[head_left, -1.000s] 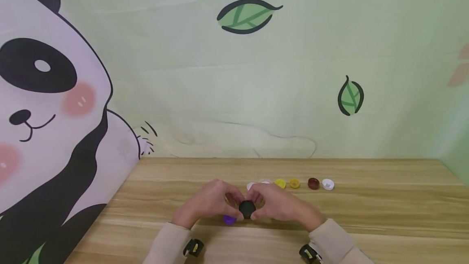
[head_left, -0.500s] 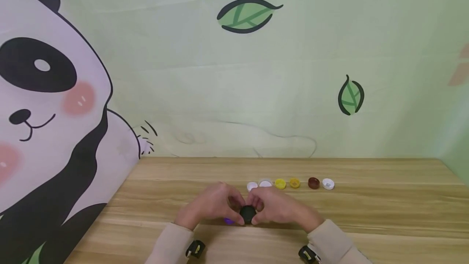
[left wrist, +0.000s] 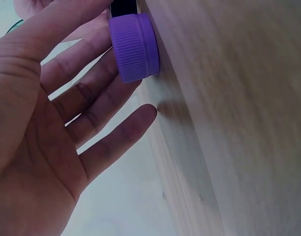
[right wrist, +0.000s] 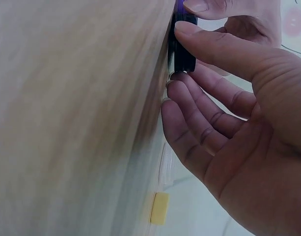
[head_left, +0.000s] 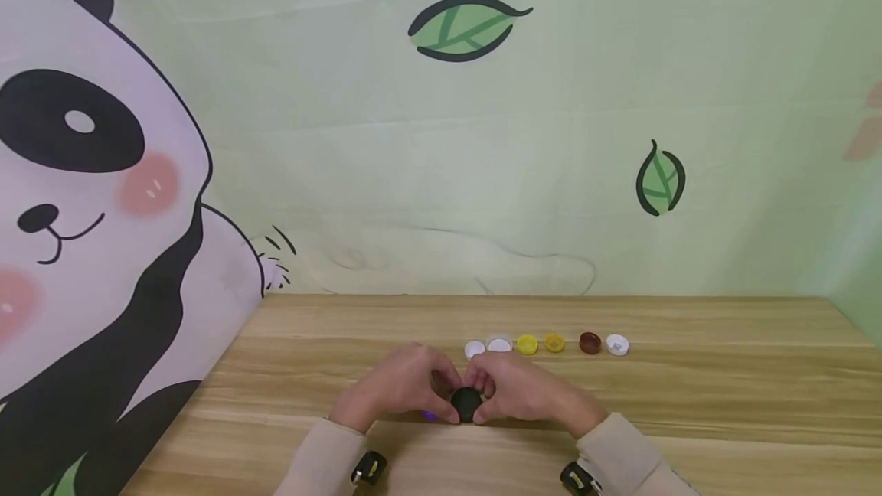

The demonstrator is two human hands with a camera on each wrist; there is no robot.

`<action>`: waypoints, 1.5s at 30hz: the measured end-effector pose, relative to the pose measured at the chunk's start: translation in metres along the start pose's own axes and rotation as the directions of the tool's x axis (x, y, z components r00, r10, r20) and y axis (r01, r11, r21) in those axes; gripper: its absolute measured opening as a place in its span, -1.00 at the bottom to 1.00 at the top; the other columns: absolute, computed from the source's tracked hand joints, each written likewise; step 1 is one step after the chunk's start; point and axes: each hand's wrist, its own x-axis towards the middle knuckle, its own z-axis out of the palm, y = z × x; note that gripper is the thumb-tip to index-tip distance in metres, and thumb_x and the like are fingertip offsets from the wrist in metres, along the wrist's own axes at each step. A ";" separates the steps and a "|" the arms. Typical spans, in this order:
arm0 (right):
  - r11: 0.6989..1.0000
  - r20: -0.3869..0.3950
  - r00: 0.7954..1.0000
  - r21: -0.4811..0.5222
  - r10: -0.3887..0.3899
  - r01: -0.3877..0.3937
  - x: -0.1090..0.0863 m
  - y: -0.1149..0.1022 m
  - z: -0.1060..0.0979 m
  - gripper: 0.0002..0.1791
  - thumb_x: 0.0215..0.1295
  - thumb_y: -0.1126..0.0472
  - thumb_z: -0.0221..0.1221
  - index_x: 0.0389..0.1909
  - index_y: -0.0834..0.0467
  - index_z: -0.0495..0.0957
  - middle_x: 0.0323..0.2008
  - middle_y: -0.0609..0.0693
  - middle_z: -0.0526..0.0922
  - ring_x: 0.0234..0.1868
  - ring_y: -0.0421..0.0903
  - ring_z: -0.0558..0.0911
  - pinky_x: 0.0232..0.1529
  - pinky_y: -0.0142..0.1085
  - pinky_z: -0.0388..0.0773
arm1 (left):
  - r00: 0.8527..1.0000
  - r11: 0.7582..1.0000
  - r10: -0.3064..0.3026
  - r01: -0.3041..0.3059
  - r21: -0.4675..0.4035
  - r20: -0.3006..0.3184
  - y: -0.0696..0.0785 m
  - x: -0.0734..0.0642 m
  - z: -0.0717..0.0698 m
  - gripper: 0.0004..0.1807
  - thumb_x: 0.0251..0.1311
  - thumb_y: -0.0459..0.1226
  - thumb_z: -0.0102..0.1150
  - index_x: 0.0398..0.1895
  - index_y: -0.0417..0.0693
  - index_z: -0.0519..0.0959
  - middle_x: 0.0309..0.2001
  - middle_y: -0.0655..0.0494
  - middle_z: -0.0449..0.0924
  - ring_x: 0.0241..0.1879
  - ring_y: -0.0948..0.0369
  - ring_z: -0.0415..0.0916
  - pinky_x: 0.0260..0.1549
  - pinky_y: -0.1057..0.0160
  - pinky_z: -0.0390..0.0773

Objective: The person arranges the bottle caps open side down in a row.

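A round black bottle cap [head_left: 466,404] sits at the table between my two hands. My left hand [head_left: 406,383] holds its left side with thumb and fingers, while my right hand [head_left: 522,387] pinches the right side. Under the left hand a ribbed purple bottle cap [left wrist: 133,46] stands on the wood, right beside the black one. From the head view most of the purple cap is hidden by the left thumb. In the right wrist view the right thumb lies on the black cap's edge [right wrist: 185,49], with fingertips near the table.
Behind the hands runs a row of caps on the wooden table [head_left: 723,389]: a white cap [head_left: 474,350], a second white cap [head_left: 500,345], a yellow cap [head_left: 527,345], an orange-yellow cap [head_left: 554,343], a brown cap [head_left: 589,343] and another white cap [head_left: 617,344]. A printed panda backdrop stands behind.
Both hands have brought the black cap slightly toward the person and down, then stayed nearly still. More of the purple cap is covered by the left hand, and the white caps show more.
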 end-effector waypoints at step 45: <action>0.995 -0.234 0.972 -0.095 -0.024 0.001 0.014 0.009 -0.031 -0.76 0.33 0.31 0.44 -0.04 0.22 0.67 -0.06 0.09 0.75 0.06 0.14 0.67 0.13 0.06 0.62 | 0.978 0.958 -0.090 0.033 -0.286 -0.190 -0.022 0.017 -0.009 -0.48 0.13 -0.18 0.63 0.14 -0.16 0.72 0.07 0.05 0.76 0.11 0.08 0.66 0.07 0.01 0.67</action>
